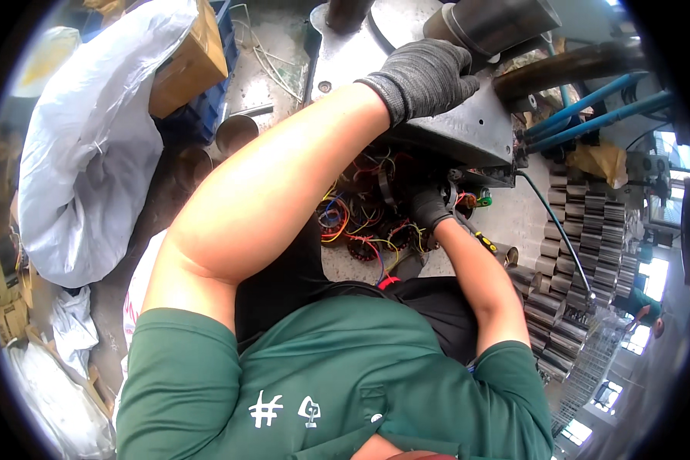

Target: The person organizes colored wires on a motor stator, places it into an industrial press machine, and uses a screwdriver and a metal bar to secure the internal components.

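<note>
- My left hand [425, 77], in a dark grey knit glove, sits at about 12 o'clock, fingers curled over the top edge of the grey steel press block [468, 130], resting on it rather than lifting anything.
- Just past those fingers, at 1 o'clock: a dull grey metal cylinder [498, 23], touching or nearly touching the glove; can't tell which.
- My right hand [428, 205], black glove, is at centre, tucked under the steel block's lower edge. Its fingers are hidden in shadow, so I can't tell if they're clenched or loose, or what they grip.
- Right below and left of that hand, about 9 o'clock from it: a heap of wound motor stators with red, yellow and blue lead wires [360, 226], lying on the bench, close to the glove.
- At 3 o'clock: stacked rows of shiny silver metal tube housings [583, 245], well apart from both hands.
- Blue hoses [590, 115] run off at 2 o'clock from the block.
- At 9 to 10 o'clock: a big white plastic sack [92, 146] with a brown cardboard box [188, 61] behind it.
- Two open metal cups [234, 132] stand at 11 o'clock, beside my left forearm.
- My green shirt [322, 383] fills 6 o'clock.
</note>
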A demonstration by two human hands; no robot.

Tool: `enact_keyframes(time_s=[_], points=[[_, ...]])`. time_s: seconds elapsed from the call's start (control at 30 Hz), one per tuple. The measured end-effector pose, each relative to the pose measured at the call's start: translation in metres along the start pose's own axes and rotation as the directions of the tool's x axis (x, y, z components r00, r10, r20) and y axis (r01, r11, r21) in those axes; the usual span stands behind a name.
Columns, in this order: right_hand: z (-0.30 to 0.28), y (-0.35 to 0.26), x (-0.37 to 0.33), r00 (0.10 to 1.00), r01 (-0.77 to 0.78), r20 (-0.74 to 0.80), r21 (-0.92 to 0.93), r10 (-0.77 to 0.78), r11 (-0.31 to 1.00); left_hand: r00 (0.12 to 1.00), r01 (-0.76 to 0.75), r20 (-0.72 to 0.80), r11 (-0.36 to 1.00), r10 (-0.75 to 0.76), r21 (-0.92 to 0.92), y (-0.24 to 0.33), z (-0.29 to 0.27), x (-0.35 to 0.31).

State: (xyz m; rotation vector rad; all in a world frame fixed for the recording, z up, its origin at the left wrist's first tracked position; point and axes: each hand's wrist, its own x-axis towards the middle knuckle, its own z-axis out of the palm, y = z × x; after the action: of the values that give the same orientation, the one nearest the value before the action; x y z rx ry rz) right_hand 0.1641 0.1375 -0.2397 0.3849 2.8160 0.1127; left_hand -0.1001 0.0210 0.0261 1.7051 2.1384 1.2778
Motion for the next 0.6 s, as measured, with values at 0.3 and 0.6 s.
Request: enact_keyframes(time_s=[0.3,0.6], points=[[-0.183,0.013,-0.076,0.957,-0.152,0.145,0.988,0.251,0.009,0.998,0.034,0.058,0.993,-0.027,-0.112,0.022,-0.002,-0.007],[-0.242,0.037,-0.079,0.856,0.324,0.114,0.642,0.505,-0.695,0.972,0.217,0.159,0.912,-0.171,-0.348,0.046,0.012,-0.021]])
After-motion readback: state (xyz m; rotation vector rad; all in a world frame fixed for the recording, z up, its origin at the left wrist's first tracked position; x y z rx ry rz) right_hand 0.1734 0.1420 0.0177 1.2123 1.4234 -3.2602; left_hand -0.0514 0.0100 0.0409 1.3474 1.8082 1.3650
